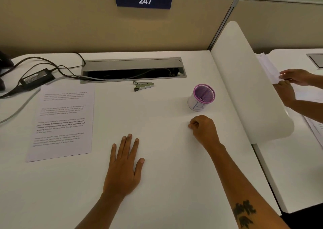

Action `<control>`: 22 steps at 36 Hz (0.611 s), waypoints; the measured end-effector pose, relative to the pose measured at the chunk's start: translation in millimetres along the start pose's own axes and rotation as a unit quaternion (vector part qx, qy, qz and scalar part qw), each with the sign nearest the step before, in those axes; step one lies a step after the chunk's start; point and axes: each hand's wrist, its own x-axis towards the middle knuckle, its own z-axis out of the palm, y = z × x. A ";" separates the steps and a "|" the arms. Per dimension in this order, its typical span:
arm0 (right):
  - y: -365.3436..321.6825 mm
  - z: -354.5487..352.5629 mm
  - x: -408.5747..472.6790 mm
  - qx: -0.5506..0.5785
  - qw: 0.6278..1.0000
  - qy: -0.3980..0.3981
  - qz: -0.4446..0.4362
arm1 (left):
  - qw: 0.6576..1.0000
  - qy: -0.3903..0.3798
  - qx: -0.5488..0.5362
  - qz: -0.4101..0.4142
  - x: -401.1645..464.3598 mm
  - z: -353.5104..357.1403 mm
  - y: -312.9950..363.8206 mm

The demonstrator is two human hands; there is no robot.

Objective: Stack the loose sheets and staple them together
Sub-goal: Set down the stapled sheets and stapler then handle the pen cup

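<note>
A printed sheet (61, 122) lies flat on the left part of the white desk (166, 185). A small grey stapler (143, 85) rests at the back, just in front of the cable tray. My left hand (125, 165) lies flat on the desk, palm down, fingers spread, to the right of the sheet and not touching it. My right hand (203, 129) rests on the desk in a loose fist, below the purple cup, with nothing visible in it.
A purple mesh cup (202, 97) stands at the right. An open grey cable tray (132, 70) runs along the back, with a power adapter (37, 78) and cables at the left. A white divider (248, 81) bounds the right side; beyond it another person's hands (291, 83) handle papers.
</note>
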 end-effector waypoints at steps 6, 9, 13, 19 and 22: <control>2.4 7.4 2.5 -0.037 0.999 0.007 -0.023 | 1.000 0.002 -0.003 0.000 1.1 -0.4 -0.7; 0.7 8.2 3.2 -0.064 0.997 -0.001 -0.031 | 1.000 0.002 -0.004 0.001 0.2 0.4 0.0; -3.6 12.6 1.4 -0.098 0.994 -0.001 -0.038 | 1.000 0.001 0.001 0.001 0.5 0.3 -0.5; -8.4 17.5 -4.6 -0.121 0.992 -0.010 -0.039 | 1.000 -0.001 -0.002 0.000 0.2 -0.2 -0.4; -7.4 20.8 -6.5 -0.123 0.992 -0.011 -0.041 | 1.000 0.000 -0.001 0.001 0.4 -0.2 0.2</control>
